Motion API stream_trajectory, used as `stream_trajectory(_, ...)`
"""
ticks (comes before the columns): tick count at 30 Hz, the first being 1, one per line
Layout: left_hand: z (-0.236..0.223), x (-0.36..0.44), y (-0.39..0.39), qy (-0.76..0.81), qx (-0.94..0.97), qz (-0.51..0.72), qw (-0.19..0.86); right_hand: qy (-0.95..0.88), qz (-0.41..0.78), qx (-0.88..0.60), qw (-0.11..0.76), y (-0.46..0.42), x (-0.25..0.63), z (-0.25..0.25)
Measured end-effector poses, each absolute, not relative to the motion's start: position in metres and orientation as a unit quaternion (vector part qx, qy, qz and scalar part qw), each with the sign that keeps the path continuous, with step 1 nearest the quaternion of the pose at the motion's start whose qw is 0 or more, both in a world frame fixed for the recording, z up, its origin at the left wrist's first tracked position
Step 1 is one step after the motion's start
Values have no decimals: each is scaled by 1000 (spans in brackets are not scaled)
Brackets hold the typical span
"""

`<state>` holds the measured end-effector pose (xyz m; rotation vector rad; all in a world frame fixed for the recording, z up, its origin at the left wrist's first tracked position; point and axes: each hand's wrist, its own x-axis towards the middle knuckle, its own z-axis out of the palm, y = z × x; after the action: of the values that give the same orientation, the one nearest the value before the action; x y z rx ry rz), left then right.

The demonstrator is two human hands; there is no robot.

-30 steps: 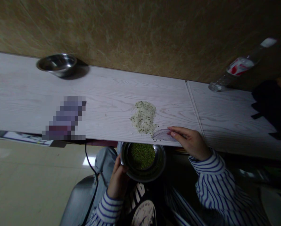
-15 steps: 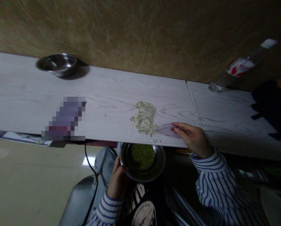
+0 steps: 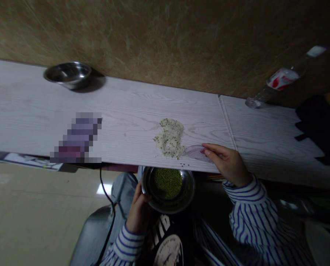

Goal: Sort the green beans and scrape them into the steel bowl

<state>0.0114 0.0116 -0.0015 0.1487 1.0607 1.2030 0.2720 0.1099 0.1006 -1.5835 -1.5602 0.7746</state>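
My left hand (image 3: 139, 210) is closed on the left rim of a steel bowl (image 3: 187, 201), which sits below the table's front edge above my lap. Small green beans, which look like mung beans (image 3: 167, 183), cover the bowl's bottom. In my right hand (image 3: 228, 162), thumb and fingers pinch a thin, clear, curved plastic sheet that looks like a protractor (image 3: 196, 152). Its left tip meets the lower right edge of a pile of white rice grains (image 3: 169, 138) with green beans scattered through it. A few loose beans (image 3: 183, 164) lie between the pile and the table edge.
Another steel bowl (image 3: 68, 75) stands at the back left of the white wood-grain table (image 3: 126, 107), near the wall. A pixelated flat object (image 3: 79, 138) lies at the left front. A clear plastic bottle (image 3: 282, 79) and a dark item (image 3: 317, 125) are at the right. A black cable (image 3: 111, 203) hangs down.
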Motion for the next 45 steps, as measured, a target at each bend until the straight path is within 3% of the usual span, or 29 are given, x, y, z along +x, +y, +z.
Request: stream_trajectory(45,-7,13,12,468,71,544,693,-622,345,-596,373,112,265,94)
